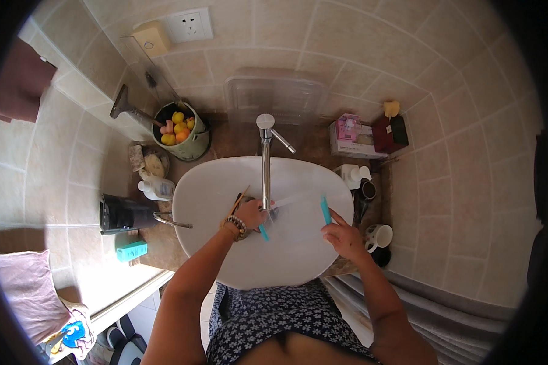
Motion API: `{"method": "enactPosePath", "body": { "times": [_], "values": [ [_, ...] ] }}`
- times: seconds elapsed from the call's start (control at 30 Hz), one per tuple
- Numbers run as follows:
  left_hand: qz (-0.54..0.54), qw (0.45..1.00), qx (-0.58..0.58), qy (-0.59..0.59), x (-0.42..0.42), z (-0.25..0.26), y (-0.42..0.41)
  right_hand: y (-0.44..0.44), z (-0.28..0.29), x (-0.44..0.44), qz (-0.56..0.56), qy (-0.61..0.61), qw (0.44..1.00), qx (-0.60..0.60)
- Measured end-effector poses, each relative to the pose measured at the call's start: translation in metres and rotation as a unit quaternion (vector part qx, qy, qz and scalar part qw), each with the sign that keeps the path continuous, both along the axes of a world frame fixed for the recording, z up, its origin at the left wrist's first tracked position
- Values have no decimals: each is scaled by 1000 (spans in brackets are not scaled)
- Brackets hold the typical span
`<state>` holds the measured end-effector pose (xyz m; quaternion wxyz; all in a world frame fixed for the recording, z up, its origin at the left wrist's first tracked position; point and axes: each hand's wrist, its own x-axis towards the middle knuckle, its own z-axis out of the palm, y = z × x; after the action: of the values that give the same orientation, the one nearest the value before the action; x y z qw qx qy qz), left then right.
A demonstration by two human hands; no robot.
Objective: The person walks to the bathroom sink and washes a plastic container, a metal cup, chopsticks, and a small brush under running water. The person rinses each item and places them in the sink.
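My left hand [249, 214], with beaded bracelets on its wrist, is in the white oval sink [283, 267] under the chrome tap [266, 178]. A slim turquoise plastic piece [264, 232] sticks out from its fingers. Beside this hand lie thin sticks [240, 198], one light and one dark, partly hidden by it. My right hand [345, 237] is over the sink's right side, gripping another turquoise plastic piece [325, 211] that points away from me. Between the hands a pale translucent streak is blurred; I cannot tell whether it is water or an object.
Left of the sink stand a bucket [189, 148] of toy fruit, a white bottle [157, 188], a black container [127, 214] and a turquoise box [132, 251]. On the right are a pump bottle [349, 175], a white mug [380, 237] and boxes [356, 141]. A clear plastic tray [276, 98] leans behind the tap.
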<state>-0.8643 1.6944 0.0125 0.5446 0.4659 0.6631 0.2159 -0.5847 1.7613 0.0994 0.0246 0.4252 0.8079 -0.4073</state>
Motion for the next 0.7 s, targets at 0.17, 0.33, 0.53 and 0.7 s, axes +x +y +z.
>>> {"method": "enactPosePath", "body": {
  "times": [0.17,0.33,0.53,0.7],
  "values": [
    [111,990,50,72,15,3,-39,-4,-8,-4,85,-29,993,73],
    [133,951,89,264,21,33,-59,-9,-35,-29,131,-67,984,98],
    [138,942,20,305,8,72,-80,-20,-62,-43,186,-8,982,22],
    [155,901,146,378,-3,66,-106,-19,-64,-45,64,-3,980,-188]
  ]
}}
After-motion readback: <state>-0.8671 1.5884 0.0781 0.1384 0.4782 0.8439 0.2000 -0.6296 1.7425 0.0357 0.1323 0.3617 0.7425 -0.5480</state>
